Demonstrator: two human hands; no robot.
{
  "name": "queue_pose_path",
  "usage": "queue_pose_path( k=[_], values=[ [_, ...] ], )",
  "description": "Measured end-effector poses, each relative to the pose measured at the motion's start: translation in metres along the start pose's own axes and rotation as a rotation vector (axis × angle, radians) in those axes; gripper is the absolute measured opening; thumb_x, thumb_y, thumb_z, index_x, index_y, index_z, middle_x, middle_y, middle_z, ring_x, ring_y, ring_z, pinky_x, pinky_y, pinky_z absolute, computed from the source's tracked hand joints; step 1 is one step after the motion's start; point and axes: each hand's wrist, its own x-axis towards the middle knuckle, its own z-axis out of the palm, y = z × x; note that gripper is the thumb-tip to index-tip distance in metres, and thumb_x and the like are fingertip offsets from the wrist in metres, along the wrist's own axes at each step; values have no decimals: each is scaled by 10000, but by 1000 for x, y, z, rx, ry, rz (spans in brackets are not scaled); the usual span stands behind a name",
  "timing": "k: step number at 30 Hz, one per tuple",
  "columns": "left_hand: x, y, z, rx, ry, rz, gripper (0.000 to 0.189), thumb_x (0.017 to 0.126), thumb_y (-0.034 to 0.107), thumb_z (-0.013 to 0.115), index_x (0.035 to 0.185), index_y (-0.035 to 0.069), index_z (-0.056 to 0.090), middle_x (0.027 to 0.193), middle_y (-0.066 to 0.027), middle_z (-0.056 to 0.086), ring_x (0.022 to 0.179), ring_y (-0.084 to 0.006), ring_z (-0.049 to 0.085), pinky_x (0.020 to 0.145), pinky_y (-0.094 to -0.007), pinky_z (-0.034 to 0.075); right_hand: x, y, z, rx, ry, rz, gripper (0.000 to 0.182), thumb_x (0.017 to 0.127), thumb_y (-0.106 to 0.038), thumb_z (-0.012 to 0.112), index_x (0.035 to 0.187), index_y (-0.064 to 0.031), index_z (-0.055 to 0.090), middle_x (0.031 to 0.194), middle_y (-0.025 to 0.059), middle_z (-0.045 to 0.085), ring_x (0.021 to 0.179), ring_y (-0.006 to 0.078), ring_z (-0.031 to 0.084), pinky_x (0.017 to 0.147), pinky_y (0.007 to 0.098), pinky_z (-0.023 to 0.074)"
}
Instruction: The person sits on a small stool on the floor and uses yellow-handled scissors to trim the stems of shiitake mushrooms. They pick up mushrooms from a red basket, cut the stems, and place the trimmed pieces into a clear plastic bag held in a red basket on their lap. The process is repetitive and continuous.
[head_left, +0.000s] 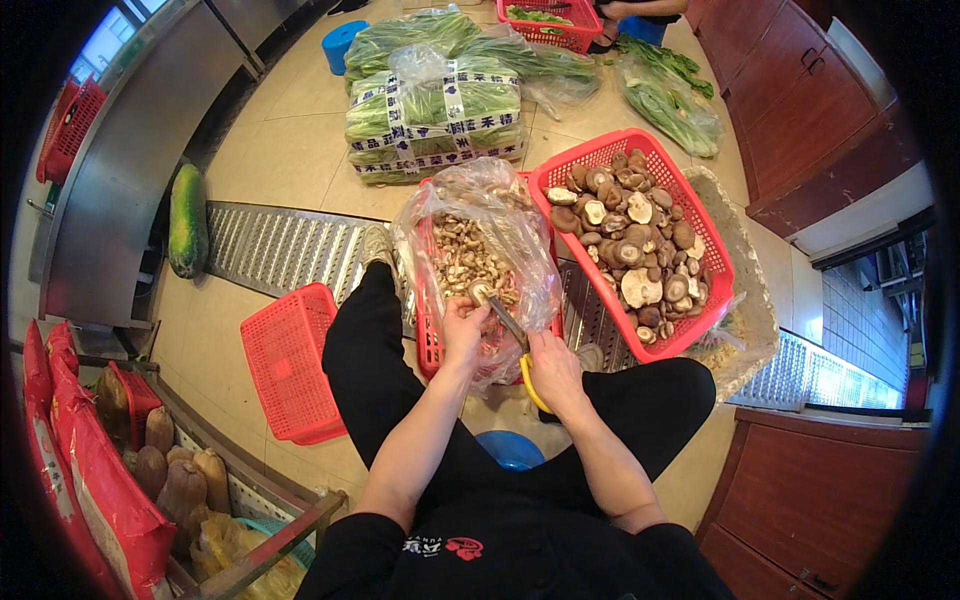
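Note:
Over a plastic-lined red basket, my left hand (463, 328) holds a mushroom (480, 291) by its underside edge. My right hand (553, 367) grips yellow-handled scissors (508, 322), whose blades reach to the mushroom at my left fingertips. Cut mushroom stems (469, 247) lie beneath in the clear plastic bag (517, 247). To the right, a red perforated basket (637, 352) full of shiitake mushrooms (634, 240) rests tilted on a worn foam box (754, 300).
Bagged leafy greens (435, 112) are stacked ahead, with loose greens (664, 97) at the right. An upturned red basket (289, 367) stands left of my leg, and a winter melon (187, 221) lies beyond it. Another person's arm (645, 9) shows at the top.

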Motion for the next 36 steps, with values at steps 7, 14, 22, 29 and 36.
queue_pose_path(
  k=[7,14,22,29,36],
  values=[
    [4,-4,-6,9,-9,-37,204,833,-21,580,974,36,444,904,-89,578,772,-197,633,661,-295,558,0,1,-2,44,-31,-13,274,778,-76,562,1046,-24,550,919,171,583,814,368,602,681,447,497],
    [19,-3,-18,2,181,-29,244,812,-60,486,1038,16,437,976,-111,558,808,-201,622,646,-299,557,1,4,-1,97,21,17,151,796,-71,516,924,7,534,866,208,594,736,392,611,638,474,497],
    [27,28,-32,-341,61,-91,265,847,301,576,940,62,509,938,-75,551,812,-207,575,655,-356,525,-3,25,10,-60,-178,174,179,811,-107,508,915,11,593,874,211,629,782,382,630,673,461,503],
    [31,11,-30,-79,126,-91,262,837,273,654,895,58,516,771,-31,553,678,-172,559,572,-339,490,-5,34,7,-77,-173,218,204,833,-126,484,867,31,610,871,226,635,769,378,638,682,463,506],
    [11,-16,-30,1521,-40,575,250,680,75,670,896,9,563,900,-165,595,790,-332,616,678,-428,496,-3,30,6,-54,-197,201,195,814,-151,545,869,24,608,879,214,629,808,376,631,696,462,502]
  ],
)
